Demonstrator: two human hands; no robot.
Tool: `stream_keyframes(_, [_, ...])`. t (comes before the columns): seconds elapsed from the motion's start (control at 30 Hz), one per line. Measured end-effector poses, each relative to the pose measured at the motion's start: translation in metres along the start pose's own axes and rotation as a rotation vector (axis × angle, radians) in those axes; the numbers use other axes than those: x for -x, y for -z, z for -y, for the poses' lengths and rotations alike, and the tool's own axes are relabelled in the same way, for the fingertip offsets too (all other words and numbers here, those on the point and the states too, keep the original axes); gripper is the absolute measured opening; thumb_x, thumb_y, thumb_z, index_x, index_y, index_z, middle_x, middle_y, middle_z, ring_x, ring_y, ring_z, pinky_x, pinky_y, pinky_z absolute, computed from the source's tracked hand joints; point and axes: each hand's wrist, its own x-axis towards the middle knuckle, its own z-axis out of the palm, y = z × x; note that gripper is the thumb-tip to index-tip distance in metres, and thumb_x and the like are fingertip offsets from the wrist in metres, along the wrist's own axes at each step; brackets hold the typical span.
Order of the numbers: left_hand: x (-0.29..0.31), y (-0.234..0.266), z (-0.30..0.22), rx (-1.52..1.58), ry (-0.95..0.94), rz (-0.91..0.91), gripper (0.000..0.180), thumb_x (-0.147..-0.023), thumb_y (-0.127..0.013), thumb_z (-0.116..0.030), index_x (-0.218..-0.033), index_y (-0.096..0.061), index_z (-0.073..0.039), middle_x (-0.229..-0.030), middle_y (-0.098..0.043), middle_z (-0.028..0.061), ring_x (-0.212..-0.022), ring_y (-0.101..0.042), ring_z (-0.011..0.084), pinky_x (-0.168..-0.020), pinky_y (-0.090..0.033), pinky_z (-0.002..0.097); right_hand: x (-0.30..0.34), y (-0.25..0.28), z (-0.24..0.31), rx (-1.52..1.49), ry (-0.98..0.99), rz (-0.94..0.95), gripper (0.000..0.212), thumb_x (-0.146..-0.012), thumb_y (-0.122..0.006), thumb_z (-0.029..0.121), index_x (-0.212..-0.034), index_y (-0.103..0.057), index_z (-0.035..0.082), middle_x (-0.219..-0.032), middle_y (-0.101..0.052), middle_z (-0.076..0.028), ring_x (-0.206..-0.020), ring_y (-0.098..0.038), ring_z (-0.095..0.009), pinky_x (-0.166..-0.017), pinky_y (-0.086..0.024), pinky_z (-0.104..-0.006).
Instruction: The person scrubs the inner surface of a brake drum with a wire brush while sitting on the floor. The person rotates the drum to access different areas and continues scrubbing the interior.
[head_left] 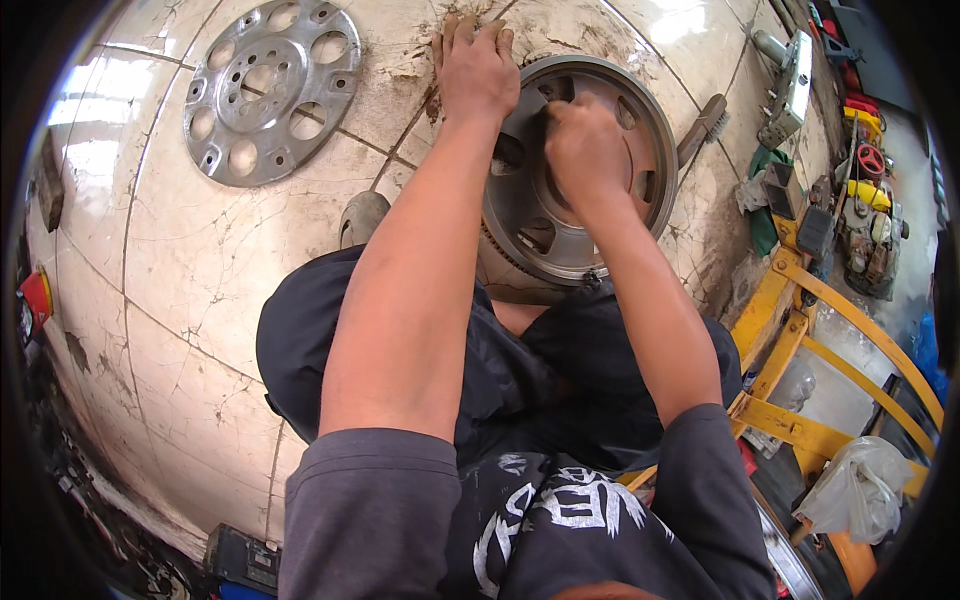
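Note:
A dark round flywheel (515, 205) with a toothed rim and several openings lies on the tiled floor before my knees. My left hand (477, 72) is stretched out at its far left edge, fingers extended over the floor. Above the flywheel's upper middle, my right hand (586, 148) is closed in a fist. Whatever its fingers hold, if anything, is hidden under them. A thinner silver metal disc (298, 80) with round holes rests on the floor at the far left. To the right of the flywheel is a wire brush (703, 130) with a worn handle.
At the right stands a yellow metal frame (790, 425) with a clear plastic bag (860, 490) on it. Beyond it are a metal machine part (788, 90), a green cloth (762, 225) and a greasy mechanical assembly (868, 240). A red object (36, 302) sits at the left edge.

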Motion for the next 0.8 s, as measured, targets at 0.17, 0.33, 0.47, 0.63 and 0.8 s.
stream_keyframes(0.17, [0.000,0.001,-0.003,-0.003,-0.005,0.001,0.043,-0.109,-0.045,-0.038,-0.134,-0.069,-0.013,-0.152,-0.054,0.0173,-0.151,-0.037,0.0344,-0.129,-0.019,0.0470,-0.004,-0.001,-0.002,0.003,0.051,-0.025,0.020,-0.080,-0.062,0.003,-0.090,-0.079,0.001,-0.088,-0.068,-0.025,-0.087,-0.069,-0.044,-0.081,-0.055,-0.0518])
stream_keyframes(0.33, [0.002,-0.001,-0.005,0.003,0.010,-0.022,0.041,-0.109,-0.046,-0.037,-0.132,-0.070,-0.013,-0.150,-0.055,0.0175,-0.150,-0.038,0.0348,-0.129,-0.020,0.0472,0.007,-0.003,-0.001,0.000,0.051,0.083,0.020,-0.077,-0.066,0.004,-0.091,-0.080,0.003,-0.087,-0.069,-0.025,-0.087,-0.069,-0.045,-0.081,-0.055,-0.0508])
stream_keyframes(0.47, [0.000,-0.001,-0.003,-0.004,-0.006,-0.030,0.040,-0.108,-0.047,-0.036,-0.132,-0.070,-0.013,-0.149,-0.056,0.0173,-0.150,-0.039,0.0350,-0.129,-0.020,0.0477,-0.004,-0.001,-0.012,0.029,0.010,0.018,0.024,-0.074,-0.074,0.009,-0.097,-0.082,0.007,-0.089,-0.072,-0.022,-0.083,-0.069,-0.043,-0.080,-0.056,-0.0489])
stream_keyframes(0.63, [0.001,-0.002,-0.001,0.001,-0.006,-0.027,0.040,-0.108,-0.048,-0.036,-0.132,-0.070,-0.013,-0.150,-0.056,0.0171,-0.150,-0.038,0.0350,-0.129,-0.020,0.0478,0.015,0.003,-0.001,-0.118,0.001,0.078,0.025,-0.077,-0.071,0.006,-0.099,-0.083,0.008,-0.088,-0.072,-0.024,-0.083,-0.070,-0.041,-0.080,-0.057,-0.0480])
stream_keyframes(0.8, [0.001,-0.001,-0.002,0.011,-0.004,-0.037,0.041,-0.109,-0.046,-0.037,-0.132,-0.070,-0.014,-0.151,-0.055,0.0162,-0.150,-0.039,0.0344,-0.129,-0.020,0.0474,0.012,0.008,-0.003,-0.020,-0.022,0.053,0.021,-0.077,-0.076,0.007,-0.097,-0.083,0.010,-0.085,-0.072,-0.021,-0.080,-0.069,-0.041,-0.076,-0.056,-0.0480])
